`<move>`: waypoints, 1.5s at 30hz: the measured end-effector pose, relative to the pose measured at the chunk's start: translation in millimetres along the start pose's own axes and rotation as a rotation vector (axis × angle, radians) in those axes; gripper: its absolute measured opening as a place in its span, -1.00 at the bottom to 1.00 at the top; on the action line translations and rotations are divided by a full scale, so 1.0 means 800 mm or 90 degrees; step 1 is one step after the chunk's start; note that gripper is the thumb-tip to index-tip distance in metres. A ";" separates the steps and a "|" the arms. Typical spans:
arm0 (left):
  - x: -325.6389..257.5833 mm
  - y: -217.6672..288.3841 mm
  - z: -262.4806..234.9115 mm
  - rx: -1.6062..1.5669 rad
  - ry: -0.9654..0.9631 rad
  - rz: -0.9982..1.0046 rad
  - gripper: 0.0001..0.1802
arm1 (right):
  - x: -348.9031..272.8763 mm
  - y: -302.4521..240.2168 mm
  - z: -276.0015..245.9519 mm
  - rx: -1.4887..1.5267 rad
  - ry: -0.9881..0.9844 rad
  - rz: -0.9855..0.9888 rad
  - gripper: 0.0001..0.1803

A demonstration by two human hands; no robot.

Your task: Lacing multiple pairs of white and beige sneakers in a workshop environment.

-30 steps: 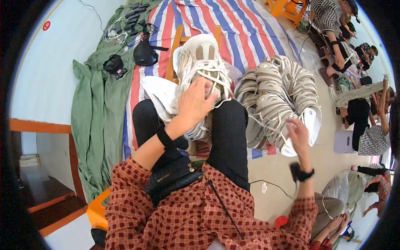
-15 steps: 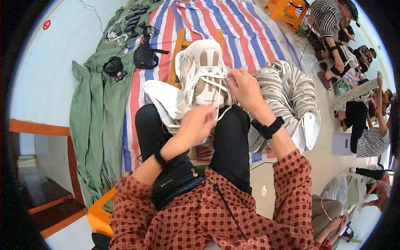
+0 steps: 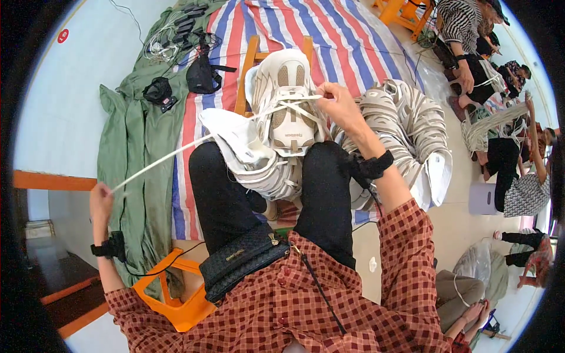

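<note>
A white and beige sneaker upper (image 3: 292, 130) lies in front of me, toe pointing away, on top of several nested uppers (image 3: 265, 176) at my knees. Its white shoelace (image 3: 162, 160) runs partly threaded through the eyelets. Far out to the left, my left hand (image 3: 102, 204) is closed on the lace, which stretches in a straight line back to the upper. At the upper's right side, my right hand (image 3: 342, 110) pinches the lace near the top eyelets. A white flap of material (image 3: 226, 129) sticks out left of the stack.
Nested uppers (image 3: 412, 126) form a curved pile on the right. A wooden stool frame (image 3: 252, 53) shows behind the stack. Striped sheeting (image 3: 347, 35) covers the floor, with green cloth (image 3: 132, 135) and a black bag (image 3: 203, 76) leftward. Other people sit along the right; an orange stool (image 3: 188, 315) stands beside me.
My left hand has swung from beside the upper far out to the left, drawing the lace taut. My right hand has shifted slightly left and up, with the lace pinched at the upper.
</note>
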State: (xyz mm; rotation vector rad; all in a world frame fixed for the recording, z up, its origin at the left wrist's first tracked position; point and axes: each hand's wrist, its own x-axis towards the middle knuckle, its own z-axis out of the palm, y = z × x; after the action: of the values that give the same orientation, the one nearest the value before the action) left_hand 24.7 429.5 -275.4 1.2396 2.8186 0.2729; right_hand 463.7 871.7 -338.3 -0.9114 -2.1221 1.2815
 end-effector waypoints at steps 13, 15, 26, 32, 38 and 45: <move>0.005 0.346 0.086 -0.255 0.105 0.288 -0.51 | -0.057 0.024 0.026 -0.616 -0.008 0.004 -0.80; -0.003 0.377 0.115 -0.229 0.091 0.326 -0.37 | -0.050 -0.021 0.068 -0.461 0.019 0.076 -0.81; 0.076 0.450 0.165 -0.164 -0.060 0.296 -0.74 | -0.064 -0.051 0.073 -0.515 -0.028 -0.001 -0.83; 0.049 0.494 0.135 -0.154 0.242 0.520 -0.91 | -0.074 -0.066 0.031 -0.509 0.022 0.080 -0.72; 0.008 0.472 0.138 -0.406 0.010 0.377 -0.87 | -0.082 -0.084 0.035 -0.507 0.081 -0.104 -0.83; -0.004 0.469 0.144 -0.523 -0.287 0.289 -0.73 | -0.057 -0.062 0.033 -0.278 0.170 -0.082 -0.81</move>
State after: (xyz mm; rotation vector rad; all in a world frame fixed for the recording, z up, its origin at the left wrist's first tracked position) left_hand 313.1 692.2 -320.6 1.4317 1.7143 0.9116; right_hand 461.1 805.5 -308.4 -1.0312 -2.2340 0.6004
